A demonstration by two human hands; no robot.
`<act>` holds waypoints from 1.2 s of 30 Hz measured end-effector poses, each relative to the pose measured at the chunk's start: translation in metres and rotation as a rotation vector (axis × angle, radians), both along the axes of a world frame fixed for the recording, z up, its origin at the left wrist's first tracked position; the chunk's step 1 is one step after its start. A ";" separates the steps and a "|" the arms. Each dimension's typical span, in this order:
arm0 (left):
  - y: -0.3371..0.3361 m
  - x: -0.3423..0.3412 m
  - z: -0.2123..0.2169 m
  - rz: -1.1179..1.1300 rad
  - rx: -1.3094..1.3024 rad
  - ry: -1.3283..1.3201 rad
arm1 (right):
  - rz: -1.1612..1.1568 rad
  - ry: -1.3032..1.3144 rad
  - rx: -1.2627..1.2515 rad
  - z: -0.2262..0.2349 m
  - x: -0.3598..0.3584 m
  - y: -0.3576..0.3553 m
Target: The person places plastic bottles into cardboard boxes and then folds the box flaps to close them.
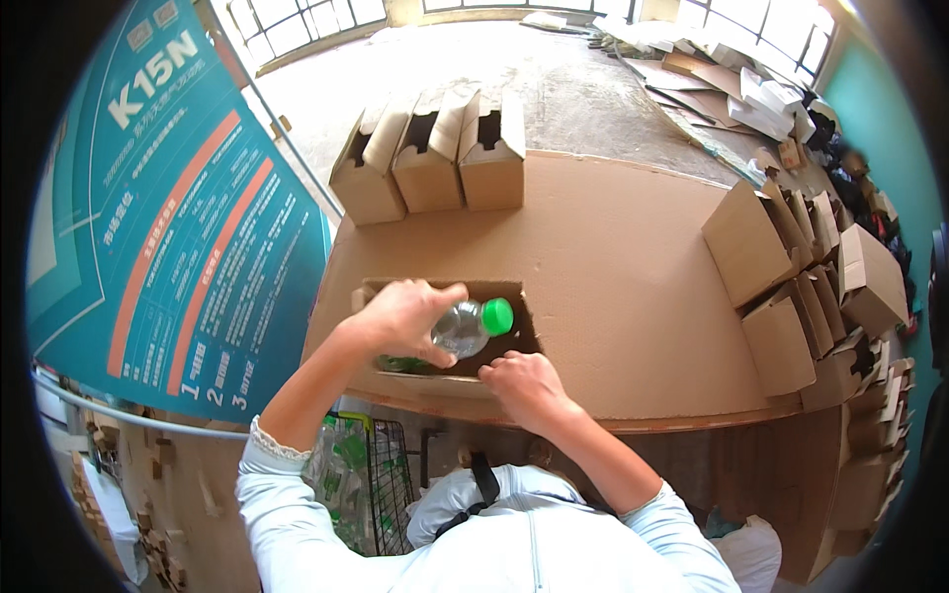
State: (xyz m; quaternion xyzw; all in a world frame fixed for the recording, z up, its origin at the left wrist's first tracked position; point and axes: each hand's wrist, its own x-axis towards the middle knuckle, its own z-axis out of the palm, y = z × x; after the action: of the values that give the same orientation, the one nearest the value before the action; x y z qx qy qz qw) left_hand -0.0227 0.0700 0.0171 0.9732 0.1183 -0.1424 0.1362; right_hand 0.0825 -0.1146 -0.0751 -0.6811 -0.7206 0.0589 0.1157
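Note:
My left hand [403, 318] is closed round a clear plastic bottle with a green cap [467, 328], tilted over an open cardboard box [522, 300] near the front edge of the table. The bottle's cap points to the right. Something green shows inside the box under my left wrist, partly hidden. At the box's near right side rests my right hand [524, 388], its fingers curled against the near wall, apparently gripping the rim.
Three cardboard boxes [429, 174] stand in a row at the table's far left. More boxes [781, 267] crowd its right edge. Below the table, a wire basket [388, 474] holds several green-capped bottles. A large teal printed board [188, 247] rises at the left.

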 end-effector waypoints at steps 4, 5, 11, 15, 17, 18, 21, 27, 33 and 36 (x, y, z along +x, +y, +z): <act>0.012 0.043 -0.074 -0.190 0.037 0.447 | 0.034 -0.012 0.027 -0.008 -0.005 0.004; 0.012 0.052 -0.099 -0.251 0.029 0.519 | 0.040 -0.015 0.072 -0.007 -0.005 0.002; 0.025 0.060 -0.226 -0.242 0.254 0.210 | 0.013 -0.132 0.082 -0.005 -0.010 -0.007; 0.023 0.052 -0.240 -0.253 0.368 0.137 | 0.000 -0.072 0.030 -0.010 -0.005 0.002; 0.018 0.053 -0.200 -0.221 0.308 0.322 | 0.029 -0.103 0.008 -0.012 -0.005 0.003; 0.014 0.055 -0.166 -0.232 0.274 0.419 | 0.033 -0.115 -0.017 -0.010 -0.005 0.004; 0.014 0.020 -0.074 -0.077 -0.049 0.202 | -0.014 -0.047 -0.028 -0.004 0.001 0.006; 0.004 -0.182 0.016 0.607 -0.397 -0.806 | -0.054 0.028 0.095 0.004 0.002 0.004; -0.061 -0.499 -0.212 1.591 0.102 -0.562 | -0.027 0.083 0.098 0.009 -0.004 0.007; -0.110 -0.550 -0.306 1.742 -0.144 -0.303 | -0.066 0.077 0.079 0.006 0.002 0.012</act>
State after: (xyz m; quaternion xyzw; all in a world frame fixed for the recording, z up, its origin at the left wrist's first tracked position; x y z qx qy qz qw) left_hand -0.5728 -0.0398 -0.2888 0.5349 0.7887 0.1350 0.2714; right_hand 0.0844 -0.1027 -0.0693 -0.6966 -0.6946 0.0530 0.1719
